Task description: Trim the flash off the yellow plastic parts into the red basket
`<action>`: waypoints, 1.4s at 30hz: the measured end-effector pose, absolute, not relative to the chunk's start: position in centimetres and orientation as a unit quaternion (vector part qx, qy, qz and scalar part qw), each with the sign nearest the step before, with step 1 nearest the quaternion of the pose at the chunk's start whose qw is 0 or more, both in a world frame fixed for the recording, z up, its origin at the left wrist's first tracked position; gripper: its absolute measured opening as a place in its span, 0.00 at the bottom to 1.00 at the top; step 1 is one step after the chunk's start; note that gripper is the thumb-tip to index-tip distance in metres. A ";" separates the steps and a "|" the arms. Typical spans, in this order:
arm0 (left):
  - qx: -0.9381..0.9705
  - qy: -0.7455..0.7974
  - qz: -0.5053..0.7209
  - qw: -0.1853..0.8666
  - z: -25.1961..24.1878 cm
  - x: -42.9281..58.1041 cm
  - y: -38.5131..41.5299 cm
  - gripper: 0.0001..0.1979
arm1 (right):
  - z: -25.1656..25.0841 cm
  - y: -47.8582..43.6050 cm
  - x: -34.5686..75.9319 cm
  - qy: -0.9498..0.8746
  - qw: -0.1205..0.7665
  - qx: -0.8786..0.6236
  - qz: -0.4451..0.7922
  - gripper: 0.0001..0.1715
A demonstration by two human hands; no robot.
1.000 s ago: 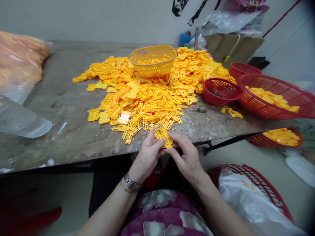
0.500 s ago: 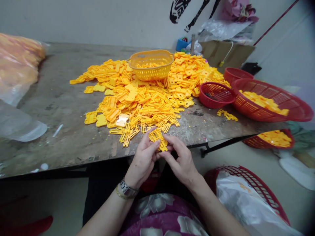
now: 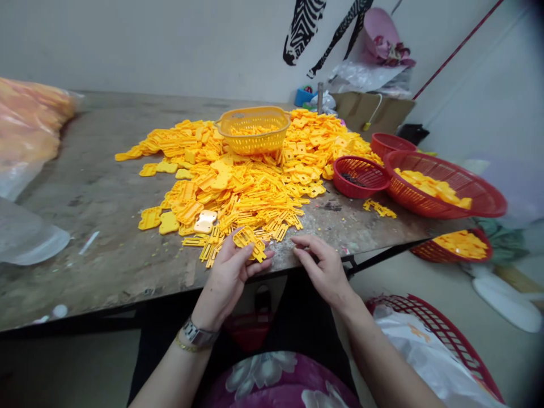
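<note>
My left hand point(image 3: 229, 272) grips a small bunch of yellow plastic parts point(image 3: 250, 242) at the near edge of the worn table point(image 3: 106, 226). A watch and a bracelet sit on that wrist. To the right of it, my right hand point(image 3: 323, 266) holds nothing; its fingers are loosely spread, a short gap away from the parts. Just beyond both hands lies a big heap of yellow plastic parts point(image 3: 255, 181), flat plates and comb-like strips mixed. A yellow basket point(image 3: 254, 129) stands in the heap's far middle.
A small red basket point(image 3: 360, 177) and a large red basket point(image 3: 444, 184) with yellow parts stand at the table's right end. Another red basket point(image 3: 461, 245) sits lower right, and a bag-lined red basket point(image 3: 429, 345) is by my right arm. Clear plastic bags point(image 3: 25, 170) lie left.
My right hand has let go of the yellow parts and drawn away to the right. My left hand has kept them and shifted a little left. The view has tilted up.
</note>
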State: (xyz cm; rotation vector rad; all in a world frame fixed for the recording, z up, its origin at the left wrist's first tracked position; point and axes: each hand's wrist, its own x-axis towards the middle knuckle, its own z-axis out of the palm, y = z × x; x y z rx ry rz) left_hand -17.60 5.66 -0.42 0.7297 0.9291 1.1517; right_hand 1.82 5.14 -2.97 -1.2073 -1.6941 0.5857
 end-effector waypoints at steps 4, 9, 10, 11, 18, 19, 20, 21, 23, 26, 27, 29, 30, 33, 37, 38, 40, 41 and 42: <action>0.343 0.429 0.515 0.658 -0.3 -17.8 6.3 0.17 | -2.9 7.4 3.6 -0.696 0.466 -0.511 0.195 0.11; 0.338 0.437 0.495 0.671 -0.2 -17.8 6.7 0.20 | -2.5 11.1 5.7 -0.723 0.435 -0.529 0.088 0.11; 0.335 0.436 0.494 0.674 -0.2 -17.8 6.8 0.20 | -2.4 11.9 6.0 -0.732 0.416 -0.536 0.060 0.12; 0.332 0.434 0.493 0.677 -0.1 -17.8 6.8 0.20 | -2.3 12.7 6.3 -0.741 0.392 -0.544 0.033 0.12; 0.321 0.430 0.498 0.682 -0.2 -17.7 6.7 0.24 | -2.2 17.7 7.4 -0.757 0.294 -0.582 -0.048 0.16; 0.322 0.431 0.497 0.681 -0.2 -17.7 6.7 0.24 | -2.2 18.3 7.4 -0.758 0.280 -0.586 -0.055 0.16; 0.324 0.433 0.496 0.680 -0.1 -17.7 6.7 0.25 | -2.2 18.8 7.3 -0.761 0.267 -0.589 -0.062 0.17; 0.326 0.435 0.494 0.678 -0.1 -17.7 6.7 0.25 | -2.2 19.2 7.2 -0.763 0.253 -0.590 -0.068 0.17; 0.329 0.438 0.493 0.676 0.0 -17.6 6.7 0.25 | -2.2 19.9 7.1 -0.768 0.229 -0.593 -0.078 0.17; 0.331 0.434 0.492 0.678 0.0 -17.7 6.7 0.24 | -2.1 20.6 6.9 -0.775 0.200 -0.593 -0.088 0.14; 0.332 0.431 0.492 0.680 -0.1 -17.7 6.7 0.23 | -2.2 20.7 6.9 -0.777 0.193 -0.592 -0.091 0.12; 0.334 0.423 0.493 0.683 -0.3 -17.8 6.7 0.22 | -2.2 20.9 7.0 -0.778 0.186 -0.592 -0.096 0.11; 0.334 0.419 0.494 0.685 -0.4 -17.8 6.8 0.21 | -2.2 20.9 7.0 -0.778 0.186 -0.592 -0.099 0.11; 0.333 0.411 0.496 0.689 -0.6 -18.0 6.8 0.23 | -2.0 20.9 7.2 -0.774 0.200 -0.591 -0.108 0.12; 0.328 0.414 0.495 0.690 -0.6 -18.0 6.8 0.24 | -1.3 20.3 7.5 -0.763 0.243 -0.589 -0.109 0.12; 0.327 0.415 0.495 0.690 -0.5 -18.0 6.8 0.24 | -1.1 20.0 7.5 -0.759 0.256 -0.589 -0.108 0.11; 0.326 0.415 0.495 0.690 -0.6 -18.0 6.8 0.23 | -0.7 19.2 7.6 -0.751 0.284 -0.587 -0.104 0.12; 0.326 0.415 0.495 0.690 -0.6 -18.0 6.8 0.23 | -0.6 18.7 7.6 -0.743 0.309 -0.586 -0.095 0.13; 0.327 0.414 0.495 0.690 -0.6 -18.0 6.8 0.23 | -0.5 18.1 7.7 -0.733 0.339 -0.584 -0.079 0.15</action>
